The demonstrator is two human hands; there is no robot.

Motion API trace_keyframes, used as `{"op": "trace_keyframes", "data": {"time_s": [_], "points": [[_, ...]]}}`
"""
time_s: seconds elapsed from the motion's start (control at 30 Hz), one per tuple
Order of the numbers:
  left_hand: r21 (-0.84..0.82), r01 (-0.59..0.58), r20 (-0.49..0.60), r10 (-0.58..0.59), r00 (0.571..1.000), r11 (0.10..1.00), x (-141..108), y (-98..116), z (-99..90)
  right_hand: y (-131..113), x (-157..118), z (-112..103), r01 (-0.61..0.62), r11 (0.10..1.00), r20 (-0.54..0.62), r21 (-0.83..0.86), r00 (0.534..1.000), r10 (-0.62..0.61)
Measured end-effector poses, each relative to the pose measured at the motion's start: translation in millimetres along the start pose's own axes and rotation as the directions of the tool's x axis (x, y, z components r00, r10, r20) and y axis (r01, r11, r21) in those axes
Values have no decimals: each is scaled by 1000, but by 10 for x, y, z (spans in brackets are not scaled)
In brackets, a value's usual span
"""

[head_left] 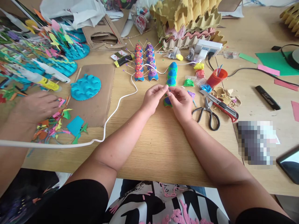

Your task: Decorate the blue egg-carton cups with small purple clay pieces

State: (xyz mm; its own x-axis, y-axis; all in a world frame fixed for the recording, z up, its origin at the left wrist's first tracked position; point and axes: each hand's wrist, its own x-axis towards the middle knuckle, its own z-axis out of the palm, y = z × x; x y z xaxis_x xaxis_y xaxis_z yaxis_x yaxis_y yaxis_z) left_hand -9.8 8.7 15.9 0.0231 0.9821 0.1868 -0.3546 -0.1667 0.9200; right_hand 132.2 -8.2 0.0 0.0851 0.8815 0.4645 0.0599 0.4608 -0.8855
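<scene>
My left hand (153, 99) and my right hand (181, 102) meet fingertip to fingertip over the front part of a blue and green egg-carton caterpillar (172, 73). Both are closed in a pinch. Something tiny and dark seems to sit between the fingertips, too small to name, and the fingers hide part of the caterpillar. Left of it stand two finished-looking caterpillars, a red and blue one (139, 63) and a purple and blue one (152, 67), with pins stuck in them. Beside my right hand lie black-handled scissors (207, 113) and a bit of purple clay (191, 94).
A co-worker's hand (37, 107) is among paper scraps (54, 126) at left. A white cable (119, 104) crosses the table. A utility knife (221, 107), orange cup (217, 77), green clay (188, 82), power strip (207, 46) and egg trays (187, 18) lie beyond.
</scene>
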Motion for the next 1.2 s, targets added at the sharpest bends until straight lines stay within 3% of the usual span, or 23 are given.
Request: {"op": "trace_keyframes", "data": {"time_s": [0.37, 0.63, 0.8, 1.2], "points": [[4, 21, 52, -22, 998, 1000, -26, 10, 2, -72, 0, -19, 127, 990, -18, -58, 992, -128], [77, 88, -26, -87, 996, 993, -47, 99, 60, -64, -1, -5, 9, 1000, -63, -26, 998, -11], [114, 68, -21, -66, 998, 991, -47, 95, 47, -61, 8, -10, -61, 998, -79, 32, 995, 63], [107, 56, -12, -54, 998, 993, -45, 91, 44, -59, 11, -29, -85, 996, -61, 6, 994, 85]]}}
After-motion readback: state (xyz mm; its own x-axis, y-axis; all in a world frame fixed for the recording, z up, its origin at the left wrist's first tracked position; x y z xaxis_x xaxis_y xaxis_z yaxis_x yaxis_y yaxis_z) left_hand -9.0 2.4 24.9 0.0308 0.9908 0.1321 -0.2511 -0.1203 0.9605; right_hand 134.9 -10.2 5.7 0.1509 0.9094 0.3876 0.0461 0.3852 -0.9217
